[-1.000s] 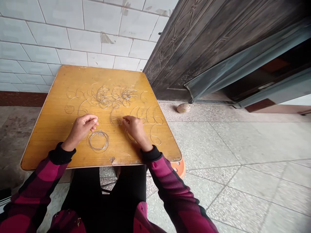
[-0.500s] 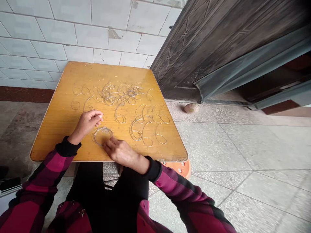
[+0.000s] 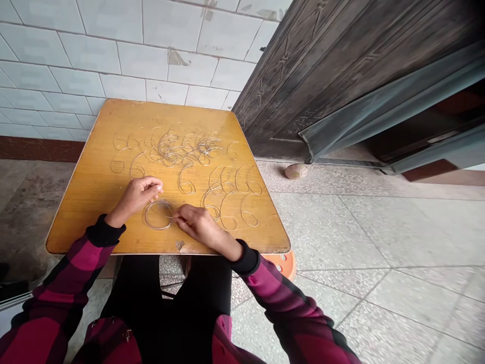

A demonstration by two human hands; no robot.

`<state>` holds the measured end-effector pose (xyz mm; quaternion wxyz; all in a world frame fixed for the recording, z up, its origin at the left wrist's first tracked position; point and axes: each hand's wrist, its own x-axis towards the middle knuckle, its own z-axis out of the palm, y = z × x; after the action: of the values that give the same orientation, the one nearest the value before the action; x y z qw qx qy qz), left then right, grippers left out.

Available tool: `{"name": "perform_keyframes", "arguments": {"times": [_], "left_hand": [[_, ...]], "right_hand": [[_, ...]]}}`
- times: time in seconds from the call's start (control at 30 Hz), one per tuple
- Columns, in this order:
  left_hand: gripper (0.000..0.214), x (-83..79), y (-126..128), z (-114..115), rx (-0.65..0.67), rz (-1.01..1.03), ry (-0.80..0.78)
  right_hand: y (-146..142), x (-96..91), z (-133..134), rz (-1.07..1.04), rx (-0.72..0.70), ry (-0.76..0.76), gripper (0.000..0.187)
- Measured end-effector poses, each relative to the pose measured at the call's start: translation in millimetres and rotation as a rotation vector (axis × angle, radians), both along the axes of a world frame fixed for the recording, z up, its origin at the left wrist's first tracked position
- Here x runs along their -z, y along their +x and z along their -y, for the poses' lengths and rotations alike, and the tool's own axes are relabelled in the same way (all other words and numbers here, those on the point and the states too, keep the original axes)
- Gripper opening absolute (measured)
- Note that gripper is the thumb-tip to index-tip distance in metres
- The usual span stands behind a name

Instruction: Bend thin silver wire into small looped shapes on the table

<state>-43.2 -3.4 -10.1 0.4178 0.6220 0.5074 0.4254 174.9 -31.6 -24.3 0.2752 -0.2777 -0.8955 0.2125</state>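
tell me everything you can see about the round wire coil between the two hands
The wire coil is a ring of several thin, silvery, metal-looking strands, loosely bundled, with some straying slightly from the rest. Its middle is open, showing the yellow-brown tabletop on which it lies flat, close to the near edge. The left hand is at its far left side and the fingertips of the right hand are at its right side; whether either touches it is too fine to tell.

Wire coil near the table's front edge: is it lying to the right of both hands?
No, the wire coil lies to the left of the right hand, on the table.
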Motion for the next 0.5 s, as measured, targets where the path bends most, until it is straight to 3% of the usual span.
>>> {"name": "perform_keyframes", "arguments": {"times": [0.3,0.5], "left_hand": [[0.031,0.4,0,2,0.195,-0.045,0.014],[0.017,9.5,3,1,0.246,-0.082,-0.012]], "right_hand": [[2,-8.3,-19,-0.531,0.181,-0.719,0.024],[1,-19.3,-33,-0.705,0.227,-0.837,0.026]]}}
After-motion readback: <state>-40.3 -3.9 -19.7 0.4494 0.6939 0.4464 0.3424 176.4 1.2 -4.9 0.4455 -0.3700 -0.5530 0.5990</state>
